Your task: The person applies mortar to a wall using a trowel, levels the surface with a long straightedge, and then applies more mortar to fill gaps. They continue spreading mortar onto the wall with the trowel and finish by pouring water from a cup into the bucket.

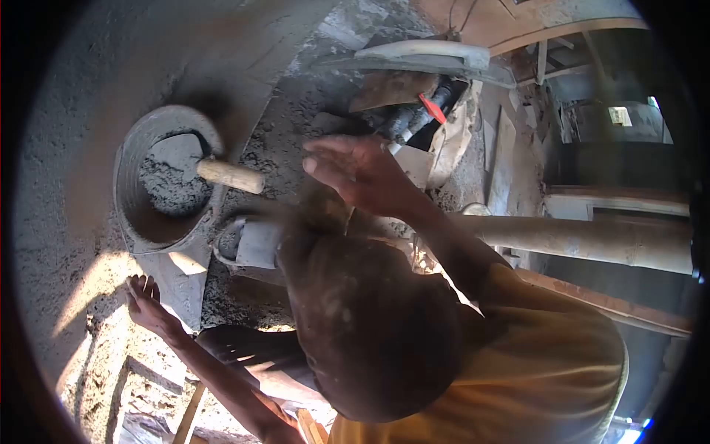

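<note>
Neither of my own hands shows. Close below me is another person in a yellow shirt [547, 370], whose dark head [370, 325] fills the middle. Both visible arms come from this person. The person's upper hand [351, 166] stretches out with fingers and thumb apart, nothing visible in it. Their lower hand [151, 303] hangs half curled over sunlit ground. Between these hands stands a bucket [122, 185] with wet grey mortar [166, 185] inside. A trowel [231, 176] rests in it, blade in the mortar and wooden handle over the rim.
A small container [225, 240] with a pale flat piece [259, 244] sits beside the bucket. Beyond are a pipe [403, 126], a red piece [433, 109] and a long white-handled tool [421, 50]. A thick round pole [577, 240] crosses the right side. Wooden strips [188, 414] lie at the bottom.
</note>
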### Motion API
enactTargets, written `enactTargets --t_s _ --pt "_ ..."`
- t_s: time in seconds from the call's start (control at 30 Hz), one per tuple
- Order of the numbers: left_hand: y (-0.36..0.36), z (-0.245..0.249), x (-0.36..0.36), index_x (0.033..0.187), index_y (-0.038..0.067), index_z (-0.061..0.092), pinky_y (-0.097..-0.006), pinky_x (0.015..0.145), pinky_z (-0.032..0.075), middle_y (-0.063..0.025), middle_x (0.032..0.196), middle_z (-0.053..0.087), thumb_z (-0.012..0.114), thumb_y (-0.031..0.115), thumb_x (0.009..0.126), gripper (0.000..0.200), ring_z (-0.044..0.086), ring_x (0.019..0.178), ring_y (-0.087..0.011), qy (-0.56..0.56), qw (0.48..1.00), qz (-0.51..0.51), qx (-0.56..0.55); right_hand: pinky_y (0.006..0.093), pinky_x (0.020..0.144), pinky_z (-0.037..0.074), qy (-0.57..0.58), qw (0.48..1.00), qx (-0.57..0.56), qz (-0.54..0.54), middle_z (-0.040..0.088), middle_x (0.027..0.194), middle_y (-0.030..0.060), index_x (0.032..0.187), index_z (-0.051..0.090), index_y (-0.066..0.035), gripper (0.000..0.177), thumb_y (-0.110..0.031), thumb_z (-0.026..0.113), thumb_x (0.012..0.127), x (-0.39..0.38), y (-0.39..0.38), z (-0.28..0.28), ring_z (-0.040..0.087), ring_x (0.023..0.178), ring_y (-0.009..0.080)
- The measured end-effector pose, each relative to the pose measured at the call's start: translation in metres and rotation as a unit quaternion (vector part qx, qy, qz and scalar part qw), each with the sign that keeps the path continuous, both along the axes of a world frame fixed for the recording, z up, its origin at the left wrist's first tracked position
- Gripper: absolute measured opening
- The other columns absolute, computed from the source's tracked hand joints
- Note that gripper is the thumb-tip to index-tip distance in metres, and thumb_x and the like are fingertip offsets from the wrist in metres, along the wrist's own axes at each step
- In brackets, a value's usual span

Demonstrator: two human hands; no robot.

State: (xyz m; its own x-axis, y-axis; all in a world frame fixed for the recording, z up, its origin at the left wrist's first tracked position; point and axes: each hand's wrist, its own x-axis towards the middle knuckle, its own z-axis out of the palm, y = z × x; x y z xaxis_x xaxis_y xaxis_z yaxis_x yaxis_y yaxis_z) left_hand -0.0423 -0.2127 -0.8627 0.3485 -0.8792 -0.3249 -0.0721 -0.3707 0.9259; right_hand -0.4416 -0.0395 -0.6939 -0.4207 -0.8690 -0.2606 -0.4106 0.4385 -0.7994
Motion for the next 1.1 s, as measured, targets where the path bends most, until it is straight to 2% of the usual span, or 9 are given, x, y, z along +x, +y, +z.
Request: enactTargets --t_s 0.1,0.17,0.33,0.43,0.47,0.6,0.7,0.8,1.1 --pt "0.018 -0.092 0.061 0.101 -0.004 0.071 -0.0259 0.064 0.048 -0.0014 0.074 0.060 0.071 0.039 0.104 0.043 0.054 0.066 -0.0105 -0.018 1.000 -0.015 0.017 0.0406 0.102 0.053 -0.092 0.993 0.068 -0.024 0.076 0.123 0.0172 0.133 0.071 -0.004 0.047 -0.042 0.065 0.106 -0.006 0.091 -0.015 0.069 0.118 0.0261" --pt "0.020 -0.074 0.047 0.089 -0.001 0.070 -0.0246 0.058 0.043 0.0009 0.070 0.055 0.074 0.039 0.101 0.042 0.049 0.062 -0.0093 -0.009 0.995 0.081 0.057 0.0396 0.106 0.050 -0.131 0.974 0.179 -0.052 0.075 0.127 0.0159 0.133 0.073 -0.007 0.046 -0.043 0.059 0.108 -0.005 0.149 -0.006 0.067 0.123 0.0266" --pt "0.021 -0.096 0.058 0.090 0.001 0.069 -0.0243 0.056 0.040 0.0032 0.069 0.050 0.075 0.039 0.101 0.040 0.046 0.060 -0.0087 0.006 1.000 -0.028 0.006 0.0427 0.099 0.053 -0.081 0.869 0.487 -0.028 0.075 0.120 0.0202 0.113 0.079 -0.004 0.039 -0.039 0.065 0.102 -0.018 0.284 0.024 0.070 0.113 0.0285" --pt "0.021 -0.113 0.059 0.094 0.003 0.071 -0.0223 0.055 0.041 0.0033 0.070 0.054 0.073 0.039 0.102 0.037 0.048 0.059 -0.0073 -0.001 0.993 -0.069 0.091 0.0493 0.096 0.056 0.217 0.804 0.549 -0.072 0.074 0.114 0.0223 0.092 0.078 -0.004 0.029 -0.030 0.066 0.090 -0.027 0.357 0.032 0.070 0.110 0.0393" --pt "0.019 -0.119 0.063 0.095 0.004 0.071 -0.0216 0.054 0.041 0.0034 0.070 0.055 0.072 0.038 0.103 0.035 0.049 0.059 -0.0068 -0.005 0.990 -0.080 0.117 0.0485 0.101 0.054 0.196 0.786 0.567 -0.148 0.072 0.123 0.0228 0.107 0.075 -0.003 0.037 -0.033 0.070 0.085 -0.038 0.363 0.038 0.068 0.118 0.0396" --pt "0.011 -0.138 0.075 0.099 0.007 0.073 -0.0206 0.052 0.045 0.0023 0.074 0.064 0.069 0.039 0.104 0.032 0.056 0.059 -0.0063 -0.036 0.977 -0.113 0.175 0.0499 0.105 0.053 0.270 0.808 0.490 -0.184 0.068 0.133 0.0269 0.140 0.057 0.001 0.070 -0.037 0.074 0.084 -0.082 0.420 -0.025 0.067 0.123 0.0394" --pt "0.019 -0.124 0.075 0.096 0.008 0.073 -0.0223 0.052 0.045 0.0018 0.075 0.064 0.068 0.038 0.104 0.032 0.058 0.061 -0.0076 -0.002 0.976 -0.124 0.177 0.0508 0.102 0.055 0.105 0.838 0.445 -0.299 0.069 0.126 0.0301 0.125 0.070 0.002 0.052 -0.034 0.070 0.088 -0.100 0.435 -0.077 0.072 0.112 0.0427" --pt "0.026 -0.115 0.081 0.088 0.008 0.067 -0.0215 0.046 0.036 0.0031 0.067 0.057 0.064 0.030 0.107 0.029 0.049 0.054 -0.0059 0.016 0.980 -0.110 0.165 0.0500 0.097 0.058 0.217 0.817 0.507 -0.171 0.074 0.112 0.0284 0.107 0.077 0.002 0.036 -0.021 0.061 0.084 -0.107 0.442 -0.106 0.073 0.107 0.0419" --pt "0.027 -0.100 0.067 0.084 0.003 0.066 -0.0237 0.044 0.039 0.0000 0.067 0.058 0.062 0.020 0.106 0.028 0.050 0.051 -0.0075 0.047 0.983 -0.077 0.160 0.0510 0.089 0.058 0.401 0.789 0.293 -0.360 0.077 0.096 0.0232 0.091 0.080 -0.004 0.020 -0.018 0.067 0.084 -0.112 0.482 -0.176 0.075 0.096 0.0406"
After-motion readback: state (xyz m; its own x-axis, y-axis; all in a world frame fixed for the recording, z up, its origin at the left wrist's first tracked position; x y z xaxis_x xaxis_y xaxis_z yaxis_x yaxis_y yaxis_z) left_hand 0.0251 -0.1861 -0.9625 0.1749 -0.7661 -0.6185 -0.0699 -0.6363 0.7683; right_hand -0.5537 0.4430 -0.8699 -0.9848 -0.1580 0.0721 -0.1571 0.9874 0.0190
